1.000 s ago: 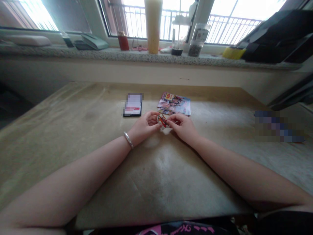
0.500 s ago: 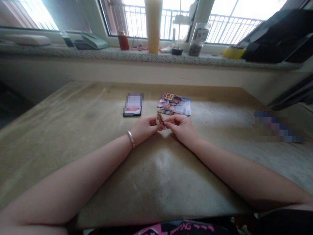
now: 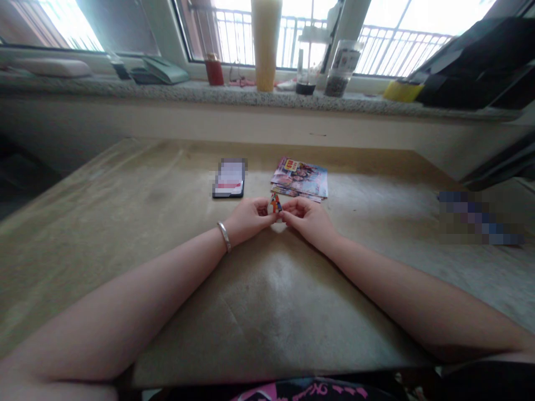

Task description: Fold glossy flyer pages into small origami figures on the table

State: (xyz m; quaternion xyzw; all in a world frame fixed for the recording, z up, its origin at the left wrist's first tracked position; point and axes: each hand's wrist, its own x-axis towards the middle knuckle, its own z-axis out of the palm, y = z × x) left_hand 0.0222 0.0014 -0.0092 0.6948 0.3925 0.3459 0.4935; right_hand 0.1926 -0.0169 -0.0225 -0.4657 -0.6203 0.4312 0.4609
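Between both hands, low over the table, is a small folded paper piece (image 3: 275, 204) with white, red, orange and blue patches. My left hand (image 3: 251, 218), a silver bangle (image 3: 224, 236) at its wrist, pinches it from the left. From the right, the thumb and fingers of my right hand (image 3: 309, 217) close on its other edge. Just beyond the right hand lie several glossy printed leaflets (image 3: 300, 177) in a loose stack. A phone (image 3: 229, 178) with a blurred-out screen rests beyond the left hand.
A pixelated bluish strip (image 3: 480, 218) lies at the table's right side. Along the granite windowsill (image 3: 238, 96) stand a red jar (image 3: 214, 70), a tall yellowish cylinder (image 3: 266, 50), a clear container (image 3: 343, 69), a yellow item (image 3: 402, 91) and a black bag (image 3: 480, 67).
The paper piece has turned a little between my fingers, so more of its coloured face shows. Both hands keep their pinch. The whole view has shifted slightly.
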